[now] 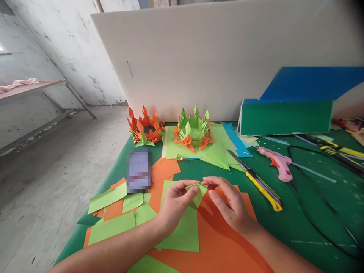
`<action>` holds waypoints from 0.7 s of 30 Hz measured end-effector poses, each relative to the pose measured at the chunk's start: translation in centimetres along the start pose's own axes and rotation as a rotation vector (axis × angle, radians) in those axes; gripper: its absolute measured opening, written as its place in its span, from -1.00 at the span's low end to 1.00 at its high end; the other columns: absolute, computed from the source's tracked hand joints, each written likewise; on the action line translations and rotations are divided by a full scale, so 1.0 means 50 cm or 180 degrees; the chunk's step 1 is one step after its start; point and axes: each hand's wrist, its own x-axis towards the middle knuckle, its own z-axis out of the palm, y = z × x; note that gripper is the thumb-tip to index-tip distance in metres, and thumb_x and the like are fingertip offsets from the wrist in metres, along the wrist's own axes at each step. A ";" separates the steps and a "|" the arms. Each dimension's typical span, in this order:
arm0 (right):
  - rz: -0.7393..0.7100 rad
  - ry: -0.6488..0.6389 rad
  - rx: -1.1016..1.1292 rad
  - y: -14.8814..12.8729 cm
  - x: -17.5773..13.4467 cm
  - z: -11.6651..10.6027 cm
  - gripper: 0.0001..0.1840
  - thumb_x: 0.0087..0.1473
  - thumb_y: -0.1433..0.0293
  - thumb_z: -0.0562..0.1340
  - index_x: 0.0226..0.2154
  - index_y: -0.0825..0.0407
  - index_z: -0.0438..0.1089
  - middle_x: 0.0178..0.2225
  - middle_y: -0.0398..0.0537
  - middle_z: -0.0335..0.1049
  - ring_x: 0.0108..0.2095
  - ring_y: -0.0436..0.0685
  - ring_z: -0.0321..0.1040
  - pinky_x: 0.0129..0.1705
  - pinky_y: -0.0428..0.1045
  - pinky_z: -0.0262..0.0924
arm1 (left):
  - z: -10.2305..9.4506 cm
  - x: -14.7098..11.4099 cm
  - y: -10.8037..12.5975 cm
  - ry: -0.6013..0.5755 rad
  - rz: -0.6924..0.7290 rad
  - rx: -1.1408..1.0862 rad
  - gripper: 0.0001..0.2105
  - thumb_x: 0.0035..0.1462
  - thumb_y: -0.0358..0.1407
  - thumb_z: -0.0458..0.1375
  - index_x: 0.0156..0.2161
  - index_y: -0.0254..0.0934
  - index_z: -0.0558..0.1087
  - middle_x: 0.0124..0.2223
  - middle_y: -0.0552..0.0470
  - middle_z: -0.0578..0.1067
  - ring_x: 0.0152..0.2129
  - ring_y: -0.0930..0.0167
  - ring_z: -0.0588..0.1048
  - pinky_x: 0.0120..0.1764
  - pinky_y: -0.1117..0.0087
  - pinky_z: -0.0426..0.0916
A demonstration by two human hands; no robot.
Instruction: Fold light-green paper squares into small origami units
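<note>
A small piece of light green paper (200, 194), folded to a pointed shape, is pinched between the thumb and fingers of my left hand (176, 201). My right hand (231, 206) is at the paper's right corner. Its fingertips reach the upper edge, while its thumb stands apart from them. Below both hands lie a flat green sheet (184, 231) and a large orange sheet (224, 242). Behind them stand an orange folded-paper crown-like piece (145, 129) and a similar green one with orange flowers (193, 131).
Loose green and orange paper pieces (113, 227) and a blurred phone-like object (138, 170) lie left. To the right are a yellow utility knife (263, 189), a pink glue gun (278, 163) with a black cord, and pliers (335, 149). A white board (199, 57) rises behind.
</note>
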 end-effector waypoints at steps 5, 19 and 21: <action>0.0265 0.0039 0.0215 -0.001 0.002 0.009 -0.92 0.18 0.31 0.20 -0.28 -0.03 0.35 -0.35 -0.10 0.38 -0.34 0.07 0.34 -0.26 -0.03 0.31 | 0.001 -0.003 -0.004 -0.0281 0.0037 0.0047 -0.84 0.04 -0.22 0.30 -0.27 -0.21 0.58 -0.18 0.01 0.59 -0.19 0.35 0.49 -0.09 0.36 0.35; 0.0258 0.0105 0.0243 -0.009 0.009 0.010 -0.82 0.21 0.36 0.17 -0.44 -0.01 0.32 -0.49 -0.15 0.30 -0.44 0.04 0.27 -0.37 -0.07 0.23 | -0.005 0.002 -0.012 -0.0203 0.0099 0.0389 -0.75 0.00 -0.16 0.31 -0.23 -0.25 0.58 -0.18 -0.07 0.61 -0.22 0.28 0.51 -0.13 0.27 0.40; 0.0247 0.0097 0.0251 -0.009 0.007 0.011 -0.82 0.21 0.37 0.16 -0.44 -0.01 0.31 -0.49 -0.16 0.29 -0.44 0.03 0.25 -0.38 -0.07 0.22 | -0.004 0.002 -0.011 -0.0167 0.0155 0.0511 -0.76 0.00 -0.17 0.31 -0.24 -0.26 0.57 -0.19 -0.07 0.61 -0.23 0.29 0.51 -0.16 0.29 0.41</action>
